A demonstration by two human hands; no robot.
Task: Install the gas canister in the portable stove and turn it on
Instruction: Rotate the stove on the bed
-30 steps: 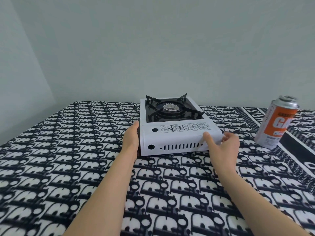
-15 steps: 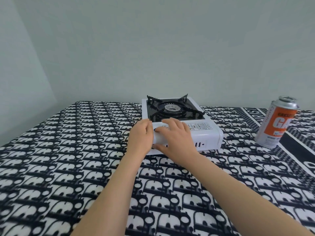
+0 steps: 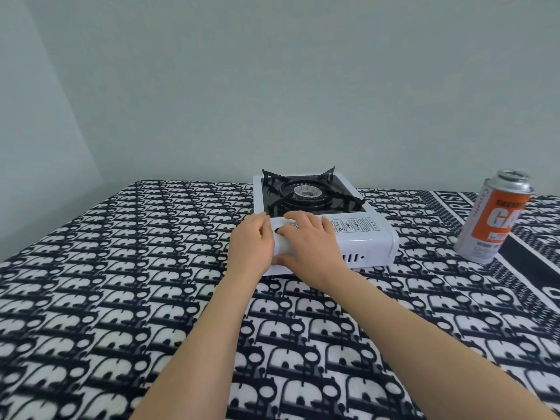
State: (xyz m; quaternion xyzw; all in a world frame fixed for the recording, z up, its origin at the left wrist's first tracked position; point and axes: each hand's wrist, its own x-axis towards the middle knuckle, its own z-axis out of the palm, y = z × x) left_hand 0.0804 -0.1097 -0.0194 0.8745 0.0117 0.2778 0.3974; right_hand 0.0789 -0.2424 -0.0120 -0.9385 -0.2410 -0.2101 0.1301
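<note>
A white portable stove (image 3: 368, 237) with a black burner (image 3: 306, 194) sits on the patterned cloth, its long vented side facing me. My left hand (image 3: 250, 244) grips the stove's near left corner. My right hand (image 3: 312, 241) lies over the left part of the canister cover, fingers on top and thumb under the front edge. The gas canister (image 3: 494, 216), silver with an orange label, stands upright on the cloth to the right of the stove, a hand's width away and untouched.
A black-and-white patterned cloth (image 3: 121, 283) covers the whole surface. A plain pale wall (image 3: 272, 86) rises just behind the stove, with a corner at the left.
My right hand has left the stove's right corner and moved left onto the cover beside my left hand. Over the last half second both hands have hardly moved.
</note>
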